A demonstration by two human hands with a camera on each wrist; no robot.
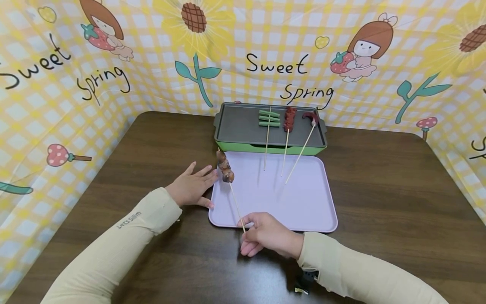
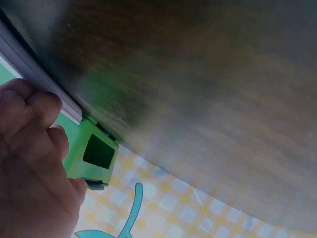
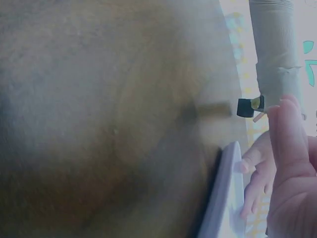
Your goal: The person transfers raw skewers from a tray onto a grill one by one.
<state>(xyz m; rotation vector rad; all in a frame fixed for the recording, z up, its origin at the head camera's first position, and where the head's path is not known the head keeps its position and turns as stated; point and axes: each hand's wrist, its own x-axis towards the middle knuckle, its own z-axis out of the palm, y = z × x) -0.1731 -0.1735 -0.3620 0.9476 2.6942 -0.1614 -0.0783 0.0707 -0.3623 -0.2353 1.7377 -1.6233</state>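
My right hand (image 1: 267,234) pinches the lower end of a thin stick, a skewer (image 1: 226,174) of round brown pieces. The skewer slants up over the left part of a pale lilac tray (image 1: 303,207). With fingers spread, my left hand (image 1: 193,185) rests at the tray's left edge, near the brown pieces. Behind the tray, a grill (image 1: 239,124) with a dark plate and green base holds a green-stick skewer (image 1: 269,119), a red meat skewer (image 1: 289,120) and a dark red curled, tentacle-like skewer (image 1: 312,118). In the right wrist view the right fingertips (image 3: 290,129) show, but the skewer is hard to make out.
Everything stands on a dark brown wooden table (image 1: 379,181). A yellow checked cloth (image 1: 243,38) with printed flowers and figures hangs behind and to the sides. The three skewers' sticks stick out from the grill over the tray's back half.
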